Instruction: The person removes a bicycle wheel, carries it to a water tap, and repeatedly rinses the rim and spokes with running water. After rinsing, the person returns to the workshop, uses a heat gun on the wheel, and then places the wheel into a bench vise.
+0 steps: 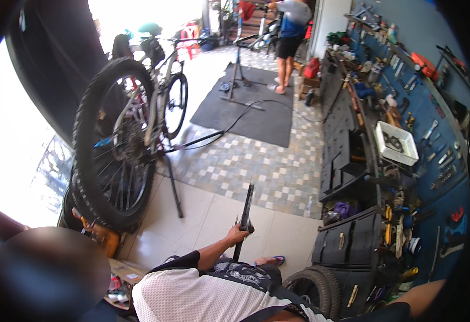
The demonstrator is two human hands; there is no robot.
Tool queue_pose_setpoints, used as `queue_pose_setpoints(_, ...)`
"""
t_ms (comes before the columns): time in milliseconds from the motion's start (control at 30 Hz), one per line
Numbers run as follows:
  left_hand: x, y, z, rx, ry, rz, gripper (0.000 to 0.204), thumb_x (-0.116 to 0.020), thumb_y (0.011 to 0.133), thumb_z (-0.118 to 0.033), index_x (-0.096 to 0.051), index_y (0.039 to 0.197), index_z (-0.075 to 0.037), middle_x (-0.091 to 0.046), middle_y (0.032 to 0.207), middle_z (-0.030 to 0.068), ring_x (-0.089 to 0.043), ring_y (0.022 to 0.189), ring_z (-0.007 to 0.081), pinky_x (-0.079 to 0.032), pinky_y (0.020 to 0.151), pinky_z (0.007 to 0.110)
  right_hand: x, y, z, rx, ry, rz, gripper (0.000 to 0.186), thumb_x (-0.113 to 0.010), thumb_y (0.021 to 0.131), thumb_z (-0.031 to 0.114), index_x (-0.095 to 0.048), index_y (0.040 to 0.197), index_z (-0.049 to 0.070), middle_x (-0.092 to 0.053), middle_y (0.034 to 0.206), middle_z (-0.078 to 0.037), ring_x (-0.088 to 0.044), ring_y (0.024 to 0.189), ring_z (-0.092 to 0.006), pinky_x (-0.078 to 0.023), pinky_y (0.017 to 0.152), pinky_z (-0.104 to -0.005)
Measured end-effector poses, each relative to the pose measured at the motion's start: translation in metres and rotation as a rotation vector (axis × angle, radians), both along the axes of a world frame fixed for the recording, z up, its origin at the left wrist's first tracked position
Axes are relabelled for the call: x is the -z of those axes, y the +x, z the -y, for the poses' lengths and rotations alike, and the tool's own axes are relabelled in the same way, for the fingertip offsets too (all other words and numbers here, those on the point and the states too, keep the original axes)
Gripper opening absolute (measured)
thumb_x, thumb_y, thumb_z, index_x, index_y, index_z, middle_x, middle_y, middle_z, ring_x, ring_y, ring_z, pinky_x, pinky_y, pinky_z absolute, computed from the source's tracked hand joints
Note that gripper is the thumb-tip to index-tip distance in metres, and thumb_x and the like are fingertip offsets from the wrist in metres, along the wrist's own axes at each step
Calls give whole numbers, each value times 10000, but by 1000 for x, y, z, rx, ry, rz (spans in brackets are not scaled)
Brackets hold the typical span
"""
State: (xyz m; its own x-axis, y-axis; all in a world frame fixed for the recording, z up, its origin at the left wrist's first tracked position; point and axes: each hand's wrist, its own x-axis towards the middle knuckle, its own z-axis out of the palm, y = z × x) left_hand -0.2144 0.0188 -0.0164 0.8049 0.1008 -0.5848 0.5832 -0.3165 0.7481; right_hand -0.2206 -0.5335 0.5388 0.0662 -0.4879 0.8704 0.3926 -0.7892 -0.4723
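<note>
Fingers of the left hand (pixel 237 234) grasp a slim black bar (pixel 246 209) over pale floor tiles (pixel 200 214), best held firmly and clear of the mountain bike (pixel 131 150), while the right hand's fingers, out of view, cannot be told.

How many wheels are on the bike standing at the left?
2. The near wheel is the bigger-looking one on the left; the far wheel is beyond it and to the right. Both wheels of the bike show.
</note>
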Motion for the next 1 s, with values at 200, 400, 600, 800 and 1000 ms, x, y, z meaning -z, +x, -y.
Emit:
queue_pose_setpoints(200,15,-53,-67,-255,-134,-86,401,-722,791,-223,-592,1116,-29,-674,860,112,-661,699,187,-543,591,379,40,31,-96,-308,136,46,328,-679,881,63,-642,1187,-49,-727,968,-207,-729,867,-274,-602,818,-397)
queue_pose_setpoints(400,38,-95,-116,-393,-55,-100,285,-669,849,-122,-580,1102,-27,-662,860,121,-685,756,224,-560,575,407,51,54,-129,-482,160,42,329,-672,876,-23,-622,1199,-60,-721,963,-214,-727,851,-273,-615,812,-403)
queue_pose_setpoints(600,20,-102,-119,-591,-284,-217,324,-649,849,-91,-517,1144,-93,-613,894,72,-671,703,215,-562,535,425,75,74,-133,-578,140,21,352,-658,880,-90,-580,1222,-68,-706,942,-216,-720,822,-279,-622,801,-413)
queue_pose_setpoints(800,21,-98,-112,-720,-181,-205,298,-641,832,-121,-569,1106,-27,-612,858,72,-656,675,203,-561,557,377,151,110,-202,-778,339,-189,398,-627,918,-53,-482,1288,-35,-627,890,-158,-651,768,-245,-572,759,-379)
queue_pose_setpoints(1000,49,-115,-103,-815,-88,-72,174,-627,847,-114,-556,984,-34,-570,786,44,-606,629,169,-540,586,329,283,139,-227,-1033,487,-590,448,-641,941,6,-468,1354,-24,-618,908,-94,-605,748,-145,-530,673,-288)
